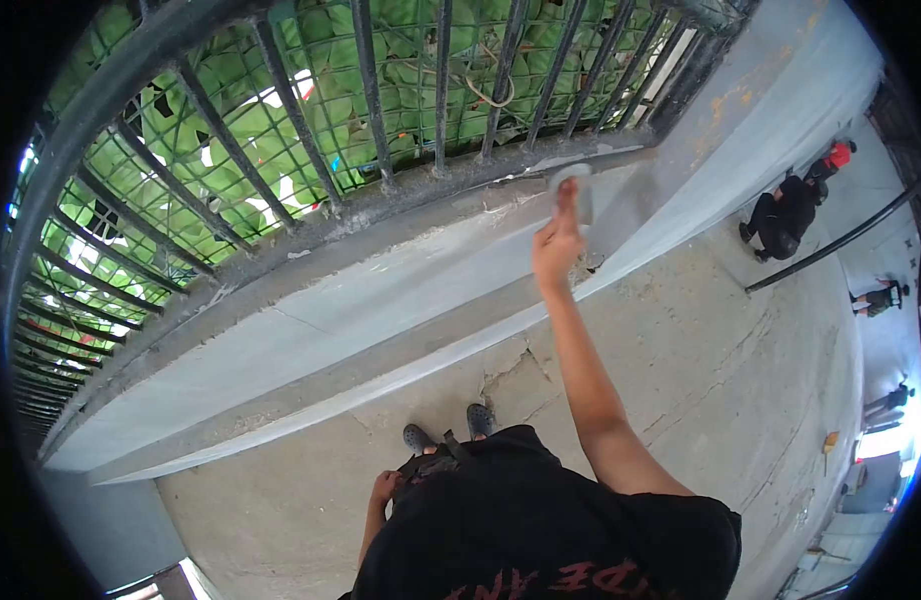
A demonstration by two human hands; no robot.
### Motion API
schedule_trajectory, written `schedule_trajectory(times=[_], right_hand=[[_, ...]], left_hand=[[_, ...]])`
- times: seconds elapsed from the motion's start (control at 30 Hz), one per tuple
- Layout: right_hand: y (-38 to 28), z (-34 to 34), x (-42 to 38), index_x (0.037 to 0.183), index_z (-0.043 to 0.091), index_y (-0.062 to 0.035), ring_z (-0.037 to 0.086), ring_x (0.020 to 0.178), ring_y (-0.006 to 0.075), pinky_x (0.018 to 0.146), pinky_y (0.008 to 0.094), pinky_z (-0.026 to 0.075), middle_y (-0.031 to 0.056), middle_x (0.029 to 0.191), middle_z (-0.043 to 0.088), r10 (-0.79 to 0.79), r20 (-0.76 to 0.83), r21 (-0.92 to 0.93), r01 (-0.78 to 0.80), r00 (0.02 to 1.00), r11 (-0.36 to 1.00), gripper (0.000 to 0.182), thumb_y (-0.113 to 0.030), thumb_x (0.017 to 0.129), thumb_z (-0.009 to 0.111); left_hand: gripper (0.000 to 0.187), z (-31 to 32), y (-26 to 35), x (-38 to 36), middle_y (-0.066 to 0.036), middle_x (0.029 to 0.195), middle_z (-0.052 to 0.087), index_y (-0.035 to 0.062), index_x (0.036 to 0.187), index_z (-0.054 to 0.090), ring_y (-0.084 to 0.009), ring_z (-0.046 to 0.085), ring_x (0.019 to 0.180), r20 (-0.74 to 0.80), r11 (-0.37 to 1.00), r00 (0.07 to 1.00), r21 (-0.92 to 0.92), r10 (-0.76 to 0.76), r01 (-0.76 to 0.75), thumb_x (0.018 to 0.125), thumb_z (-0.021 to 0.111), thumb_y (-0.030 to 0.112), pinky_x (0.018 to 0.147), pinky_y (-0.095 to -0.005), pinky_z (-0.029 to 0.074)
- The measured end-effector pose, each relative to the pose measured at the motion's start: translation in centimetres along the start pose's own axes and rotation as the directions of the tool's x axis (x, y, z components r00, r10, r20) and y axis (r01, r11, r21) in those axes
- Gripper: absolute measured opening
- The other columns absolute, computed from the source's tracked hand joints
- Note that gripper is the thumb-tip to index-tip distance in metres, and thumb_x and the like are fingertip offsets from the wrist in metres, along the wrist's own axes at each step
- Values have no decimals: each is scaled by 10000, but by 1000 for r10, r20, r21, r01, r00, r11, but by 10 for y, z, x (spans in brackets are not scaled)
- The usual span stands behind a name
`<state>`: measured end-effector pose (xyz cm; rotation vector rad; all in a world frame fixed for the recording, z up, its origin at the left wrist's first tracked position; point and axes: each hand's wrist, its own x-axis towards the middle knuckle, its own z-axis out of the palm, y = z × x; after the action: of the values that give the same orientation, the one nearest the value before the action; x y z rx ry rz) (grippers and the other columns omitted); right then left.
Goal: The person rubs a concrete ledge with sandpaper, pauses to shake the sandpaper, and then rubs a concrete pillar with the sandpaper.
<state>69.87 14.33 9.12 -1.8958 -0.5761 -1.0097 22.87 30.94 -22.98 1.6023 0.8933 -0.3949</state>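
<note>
1. At full reach ahead of the body: right hand, arm straight and raised, fingers closed around a grey trowel.
2. Trowel: blade upright above the knuckles, pressed against the grey plastered ledge, just below the iron railing.
3. Low beside the hip: left hand, arm bent, resting against the black shirt; whether it grips anything cannot be told.
4. Hands well apart; trowel far from the left hand.
5. Beyond the right hand: a crouching person in black on the concrete floor.
</note>
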Motion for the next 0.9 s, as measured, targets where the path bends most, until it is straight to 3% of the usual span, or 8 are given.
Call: schedule_trajectory(times=[0.07,0.13,0.33,0.47,0.53,0.63,0.83,0.9], right_hand=[[10,-2,16,1179,389,28,393,1103,323,856,352,402,208,1224,372,182,-58,-21,-183,982,983,468,96,718,347],[0,14,4,1174,390,40,396,1099,327,840,350,416,217,1224,367,142,-82,-188,-155,987,970,459,91,719,343],[-44,27,-35,1116,456,38,519,962,309,748,342,452,214,1140,453,40,-77,-31,-42,996,999,323,2,805,375],[-19,16,-27,1150,414,37,444,1044,337,790,338,440,216,1192,403,32,-10,-92,-32,999,995,381,51,772,365],[-22,25,-16,1139,425,43,449,1040,332,786,330,439,210,1186,412,259,-125,-126,-274,958,953,345,25,799,374],[-59,43,-38,1120,448,43,466,1028,323,780,331,443,202,1183,421,184,-132,-36,-191,974,981,318,2,812,380],[-89,32,-70,1045,494,31,514,961,298,732,323,452,198,1112,471,111,112,18,-114,988,993,250,-22,818,402],[-84,19,-68,970,534,29,568,885,279,670,309,466,196,1025,541,134,113,24,-138,984,990,200,-37,819,420]], left_hand=[[264,1,4,-2,-96,722,599,-22,852,579,-160,556,618,-33,995,999,-92,-27,23,761,473,201,546,-266,438],[268,-4,-2,-2,-97,722,599,-21,850,582,-166,555,618,-64,984,997,-171,-51,39,755,480,208,547,-273,439],[262,0,-42,16,-88,717,593,-21,850,580,-162,550,619,16,983,994,146,107,-108,753,472,197,558,-283,445],[258,-4,-17,9,-96,716,591,-16,850,581,-160,554,632,70,998,997,-60,-8,13,756,459,191,574,-281,447],[258,-7,-18,4,-97,713,590,-16,851,580,-157,553,633,15,985,997,-155,-78,79,759,455,189,577,-279,446],[269,-15,-37,5,-102,709,591,-24,822,581,-164,558,645,13,993,1000,-119,3,-2,761,455,205,573,-280,447],[291,-45,-40,3,-112,715,604,-25,791,590,-195,572,671,156,977,979,189,-128,98,734,471,234,596,-290,453],[296,-53,-77,48,-119,742,607,-12,802,594,-202,573,685,337,901,936,368,100,-228,736,473,250,638,-301,450]])
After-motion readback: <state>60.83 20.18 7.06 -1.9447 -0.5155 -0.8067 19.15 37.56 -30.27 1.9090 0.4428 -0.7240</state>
